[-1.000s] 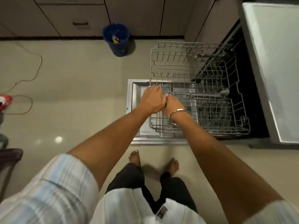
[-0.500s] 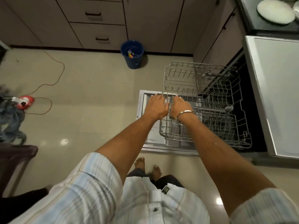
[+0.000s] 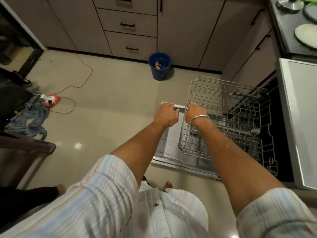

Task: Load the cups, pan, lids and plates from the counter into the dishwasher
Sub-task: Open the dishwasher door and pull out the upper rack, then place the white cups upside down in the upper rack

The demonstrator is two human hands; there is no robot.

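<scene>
The tiled floor [image 3: 111, 100] fills most of the kitchen, pale and glossy, with a row of cabinets [image 3: 185, 31] along the far wall. On the right, the dishwasher [image 3: 298, 117] stands with its door [image 3: 169, 145] dropped flat, and both wire racks are pulled out over it: the lower rack [image 3: 228, 134] sits above the door, the upper rack [image 3: 223, 93] behind and above it. Both look bare of dishes. Up in the far right corner, the dark desk [image 3: 283, 31] carries the waiting load: a pale plate [image 3: 305, 35] near its front, part of another plate at the frame's edge, and a steel lid [image 3: 288, 4] further back. No pan or cups show from here.

The person leans in, both striped sleeves forward. The left hand [image 3: 165, 114] lies on the far edge of the open door, fingers curled over the lip; whether that grip is clamped tight I cannot tell. The right hand [image 3: 195, 112], with a metal bangle [image 3: 199, 118] at the wrist, rests at the front corner of the lower rack, fingers bent down onto the wire; how firm that grip is, I cannot tell either. The two hands are just beside each other, not touching.

Smaller things: a blue bin [image 3: 159, 65] against the cabinets, a heap of cloth [image 3: 30, 117] at left, a red cable reel [image 3: 52, 100] beside it with an orange cord [image 3: 82, 79] trailing across the floor.
</scene>
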